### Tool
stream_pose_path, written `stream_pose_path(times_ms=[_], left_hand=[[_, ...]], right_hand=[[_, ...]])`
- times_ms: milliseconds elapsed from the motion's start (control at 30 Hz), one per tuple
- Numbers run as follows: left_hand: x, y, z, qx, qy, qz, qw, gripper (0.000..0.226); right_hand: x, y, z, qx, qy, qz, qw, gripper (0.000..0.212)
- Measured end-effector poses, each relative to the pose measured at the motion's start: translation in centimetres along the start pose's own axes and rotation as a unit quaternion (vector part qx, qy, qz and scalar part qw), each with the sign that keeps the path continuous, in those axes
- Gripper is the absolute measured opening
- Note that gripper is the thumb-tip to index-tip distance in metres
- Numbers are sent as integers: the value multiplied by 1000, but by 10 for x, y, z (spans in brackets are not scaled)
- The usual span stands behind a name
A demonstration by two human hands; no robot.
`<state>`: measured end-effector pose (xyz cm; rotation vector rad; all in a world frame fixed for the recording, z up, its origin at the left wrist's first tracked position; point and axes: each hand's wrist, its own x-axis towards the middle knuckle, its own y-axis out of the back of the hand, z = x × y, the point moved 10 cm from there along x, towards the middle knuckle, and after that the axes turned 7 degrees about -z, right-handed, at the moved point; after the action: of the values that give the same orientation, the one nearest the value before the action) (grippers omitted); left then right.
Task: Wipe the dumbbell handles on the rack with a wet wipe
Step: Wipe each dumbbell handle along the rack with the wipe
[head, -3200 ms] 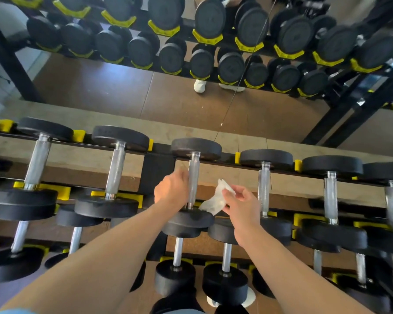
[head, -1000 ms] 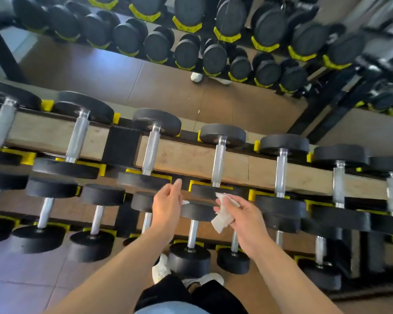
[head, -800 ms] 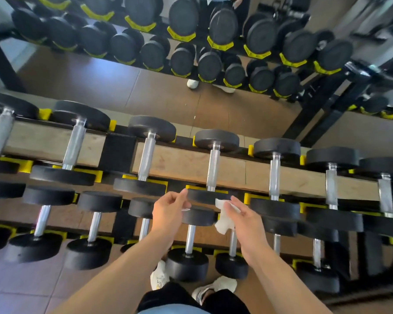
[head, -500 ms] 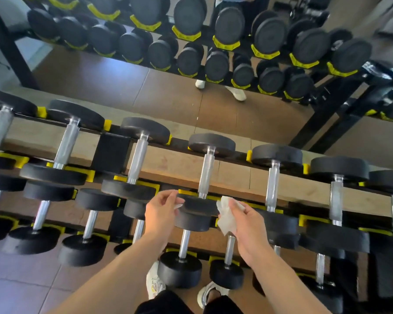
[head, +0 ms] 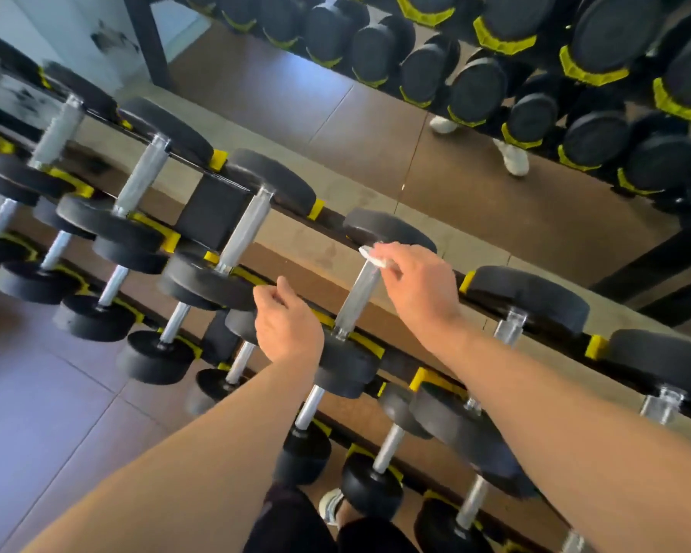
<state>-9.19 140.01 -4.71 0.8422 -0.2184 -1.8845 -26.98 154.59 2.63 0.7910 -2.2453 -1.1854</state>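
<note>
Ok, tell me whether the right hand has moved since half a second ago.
Yes. The right hand went up from the near weight to the far end of the dumbbell handle, holding the wipe.

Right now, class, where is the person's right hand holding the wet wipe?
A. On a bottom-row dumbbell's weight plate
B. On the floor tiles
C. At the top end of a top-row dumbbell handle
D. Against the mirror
C: the right hand pinches the wet wipe at the upper end of the dumbbell handle, just below its far weight.

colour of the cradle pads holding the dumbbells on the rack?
Yellow cradle pads, against the black rack and black dumbbell heads; head view shows them.
</note>
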Motion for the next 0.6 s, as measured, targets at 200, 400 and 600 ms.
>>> stream_pose_path(times_ms=[200, 400, 600], left_hand=[[3, 4, -5, -5, 1, 37, 999, 31], [1, 10, -10, -5, 12, 74, 997, 29], [3, 7, -11, 6, 22, 55, 998, 30]], right_hand=[[-4, -42, -14, -35, 120, -43, 991, 29], [-9, -102, -43, -109, 123, -272, 948, 24], [-39, -100, -61, -101, 161, -354, 916, 20]])
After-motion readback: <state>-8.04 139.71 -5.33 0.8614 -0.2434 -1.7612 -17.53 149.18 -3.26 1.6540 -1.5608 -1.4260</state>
